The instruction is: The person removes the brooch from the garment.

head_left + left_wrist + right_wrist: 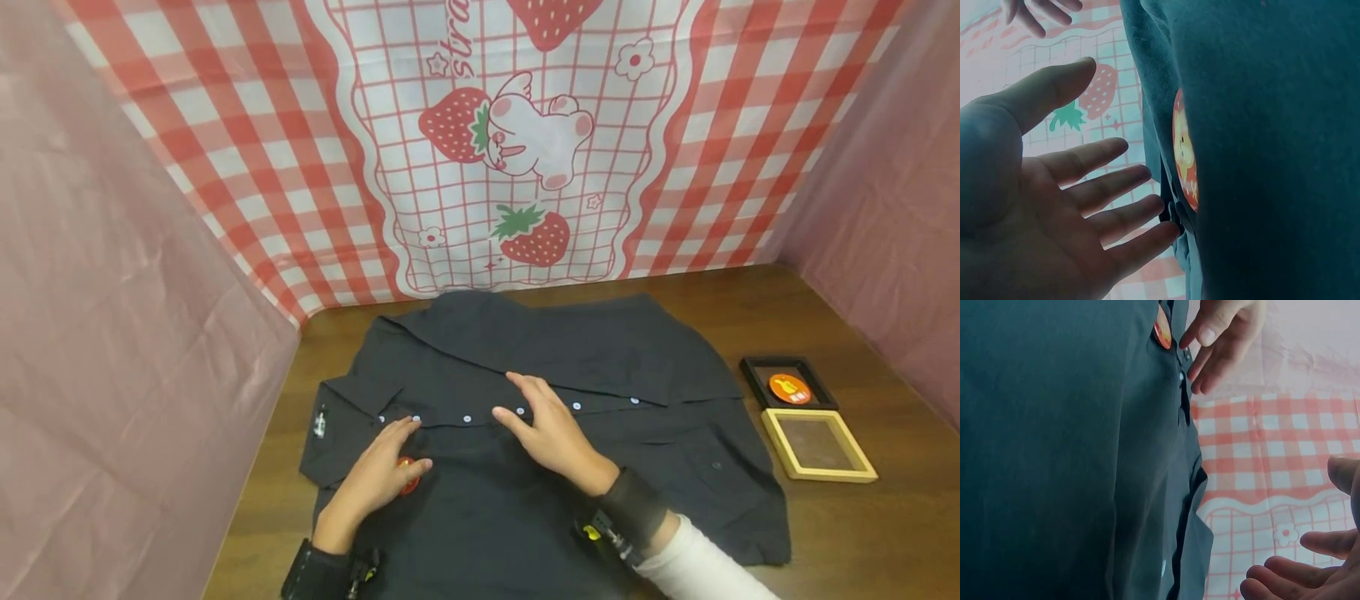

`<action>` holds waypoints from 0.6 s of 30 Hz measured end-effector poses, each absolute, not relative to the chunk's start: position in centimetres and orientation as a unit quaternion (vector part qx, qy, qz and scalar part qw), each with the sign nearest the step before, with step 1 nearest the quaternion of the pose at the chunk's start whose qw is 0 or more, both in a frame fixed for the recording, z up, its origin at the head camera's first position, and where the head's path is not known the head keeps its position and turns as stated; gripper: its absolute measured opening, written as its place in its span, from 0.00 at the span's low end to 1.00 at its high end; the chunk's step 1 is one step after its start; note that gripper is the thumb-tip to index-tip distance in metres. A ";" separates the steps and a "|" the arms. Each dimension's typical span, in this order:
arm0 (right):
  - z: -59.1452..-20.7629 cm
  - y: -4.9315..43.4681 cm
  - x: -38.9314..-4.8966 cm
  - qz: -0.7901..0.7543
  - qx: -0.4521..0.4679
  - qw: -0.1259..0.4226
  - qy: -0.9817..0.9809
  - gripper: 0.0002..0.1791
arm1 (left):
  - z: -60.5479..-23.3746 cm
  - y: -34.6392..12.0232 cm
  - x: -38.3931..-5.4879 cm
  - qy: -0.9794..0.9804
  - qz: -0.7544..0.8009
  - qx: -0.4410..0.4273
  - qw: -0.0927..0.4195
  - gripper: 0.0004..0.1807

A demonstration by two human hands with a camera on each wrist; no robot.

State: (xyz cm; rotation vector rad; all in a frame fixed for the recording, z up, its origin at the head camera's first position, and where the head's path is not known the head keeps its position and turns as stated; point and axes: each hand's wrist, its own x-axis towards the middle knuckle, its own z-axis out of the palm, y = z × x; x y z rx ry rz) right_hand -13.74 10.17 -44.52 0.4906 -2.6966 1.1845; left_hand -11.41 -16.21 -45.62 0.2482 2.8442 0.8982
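Observation:
A dark button-up shirt (pixel 495 500) lies spread on the wooden table, its collar (pixel 352 400) at the left and a row of white buttons across the middle. A round red badge (pixel 408 487) sits on the shirt, partly covered by my left thumb in the head view; in the left wrist view the badge (pixel 1183 150) shows a yellow figure. My left hand (pixel 378 475) hovers over the shirt near it, fingers extended and holding nothing. Above the button row, my right hand (pixel 551 433) is spread with nothing in its fingers; the right wrist view shows this hand (pixel 1310 575) apart from the cloth.
On the table's right side lie a black frame (pixel 780 362) with an orange badge (pixel 790 388) in it and a light wooden frame (pixel 832 476) beside it. A strawberry-print checked cloth (pixel 540 150) hangs behind. Pink cloth (pixel 112 333) borders the left side.

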 end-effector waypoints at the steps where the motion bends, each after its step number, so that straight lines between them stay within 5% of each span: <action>1: -44.5 10.0 -13.7 0.394 0.166 0.079 -0.900 0.32 | -45.6 -16.2 -11.4 0.948 0.299 0.081 0.077 0.34; 18: -45.0 8.3 -12.8 0.383 0.181 0.051 -0.904 0.33 | -45.4 -16.3 -11.1 0.953 0.284 0.074 0.081 0.38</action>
